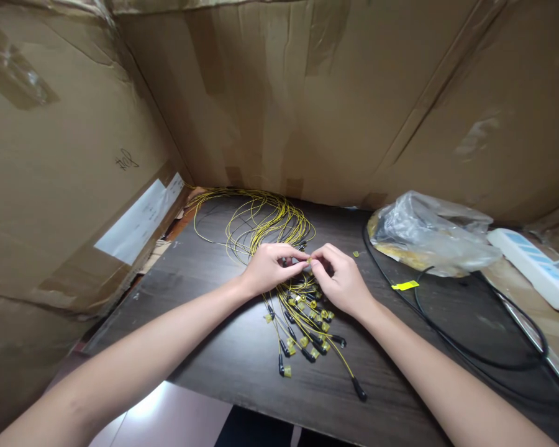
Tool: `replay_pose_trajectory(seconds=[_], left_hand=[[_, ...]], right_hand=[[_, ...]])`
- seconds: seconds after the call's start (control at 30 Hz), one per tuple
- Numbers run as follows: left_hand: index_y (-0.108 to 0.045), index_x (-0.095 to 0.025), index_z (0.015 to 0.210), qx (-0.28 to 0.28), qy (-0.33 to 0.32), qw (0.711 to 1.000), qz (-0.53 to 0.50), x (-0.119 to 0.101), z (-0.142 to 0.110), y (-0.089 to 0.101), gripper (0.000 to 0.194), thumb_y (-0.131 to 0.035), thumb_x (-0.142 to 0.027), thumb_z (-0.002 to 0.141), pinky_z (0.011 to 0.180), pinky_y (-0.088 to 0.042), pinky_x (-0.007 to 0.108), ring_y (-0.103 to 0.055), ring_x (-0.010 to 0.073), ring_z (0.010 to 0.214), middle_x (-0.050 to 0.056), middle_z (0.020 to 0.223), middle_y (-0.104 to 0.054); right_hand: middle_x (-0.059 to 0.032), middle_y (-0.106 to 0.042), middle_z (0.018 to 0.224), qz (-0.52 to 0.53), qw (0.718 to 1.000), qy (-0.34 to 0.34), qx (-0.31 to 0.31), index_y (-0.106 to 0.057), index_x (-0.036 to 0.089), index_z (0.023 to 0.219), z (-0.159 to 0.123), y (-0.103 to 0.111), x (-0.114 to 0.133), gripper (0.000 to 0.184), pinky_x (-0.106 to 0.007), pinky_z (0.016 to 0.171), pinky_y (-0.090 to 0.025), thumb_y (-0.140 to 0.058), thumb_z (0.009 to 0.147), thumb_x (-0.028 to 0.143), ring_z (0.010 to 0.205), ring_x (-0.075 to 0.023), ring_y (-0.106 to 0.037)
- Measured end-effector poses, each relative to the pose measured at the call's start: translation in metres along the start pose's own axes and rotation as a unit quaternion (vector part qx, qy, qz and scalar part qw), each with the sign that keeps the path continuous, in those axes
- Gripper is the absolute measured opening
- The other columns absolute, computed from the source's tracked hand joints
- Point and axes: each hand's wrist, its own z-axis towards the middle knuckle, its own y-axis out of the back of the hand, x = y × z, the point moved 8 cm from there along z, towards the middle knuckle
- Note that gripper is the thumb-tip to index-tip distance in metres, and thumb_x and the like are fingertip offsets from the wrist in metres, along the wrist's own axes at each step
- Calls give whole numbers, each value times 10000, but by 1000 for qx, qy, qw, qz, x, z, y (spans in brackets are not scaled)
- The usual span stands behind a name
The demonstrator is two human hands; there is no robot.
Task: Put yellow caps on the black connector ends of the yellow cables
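Note:
My left hand (269, 268) and my right hand (342, 280) meet above a bundle of thin yellow cables (279, 226). Thumb and forefinger of the right pinch a small clear yellow cap (309, 261). The left fingertips are also pinched and touch it from the other side; whatever else they grip is hidden. Below the hands, cable ends fan out with black connectors (307, 355), many with yellow caps (287, 371) on or beside them. One black connector (359, 389) lies apart at the front, with no cap visible on it.
A clear plastic bag (433, 233) holding yellowish contents lies at right, near a white power strip (535, 267). A black cord (428, 318) with a yellow tag (405, 285) loops across the dark table (223, 354). One loose cap (356, 254) sits there. Cardboard walls (270, 93) enclose the back and left.

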Motion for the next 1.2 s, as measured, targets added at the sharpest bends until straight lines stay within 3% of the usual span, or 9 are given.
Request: replay_pose_trajectory(seconds=[0.23, 0.5, 0.67, 0.83, 0.93, 1.2], left_hand=[[-767, -146, 961, 2, 62, 998, -14, 11, -1, 0, 173, -743, -251, 826, 586, -486, 201, -611, 91, 593, 30, 782, -752], [-767, -153, 875, 12, 50, 999, -6, 7, 0, -1, 111, -734, -248, 828, 571, -462, 192, -593, 84, 559, 6, 702, -731], [-745, -144, 873, 18, 46, 999, -3, 5, 0, -2, 107, -720, -237, 826, 559, -449, 188, -568, 76, 552, 8, 737, -733], [-745, -147, 882, 20, 41, 999, 8, 4, 1, -2, 107, -719, -238, 831, 568, -449, 187, -566, 80, 565, -2, 683, -694], [-748, -152, 885, 20, 39, 999, 7, 4, 1, -1, 140, -722, -283, 846, 567, -447, 189, -566, 81, 571, 1, 691, -692], [-743, -145, 879, 30, 32, 999, 8, 1, 1, -3, 86, -702, -201, 827, 577, -460, 187, -571, 81, 573, 1, 694, -694]], right_hand=[[-29, -582, 771, 3, 1000, -1, -5, -584, 194, 808, -1, 0, 0, 130, -301, 645, -404, -522, 921, 214, 708, -171, -540], [-38, -604, 749, -9, 1000, 7, 24, -538, 205, 744, 2, -5, -2, 248, -328, 703, -408, -466, 975, 259, 745, -190, -537], [-25, -536, 657, -37, 998, 6, 53, -436, 218, 652, 2, -10, -3, 371, -336, 675, -377, -396, 1013, 297, 675, -184, -477], [-46, -595, 826, 1, 1000, -3, 27, -558, 212, 831, 1, -4, -3, 173, -337, 730, -408, -480, 970, 278, 794, -201, -543], [-46, -583, 846, 27, 999, -4, 23, -552, 206, 845, 0, -3, -3, 123, -325, 725, -417, -499, 947, 252, 799, -194, -551], [-11, -510, 639, -19, 998, -14, 53, -416, 217, 635, 2, -8, -6, 372, -327, 688, -353, -415, 997, 302, 674, -181, -470]])
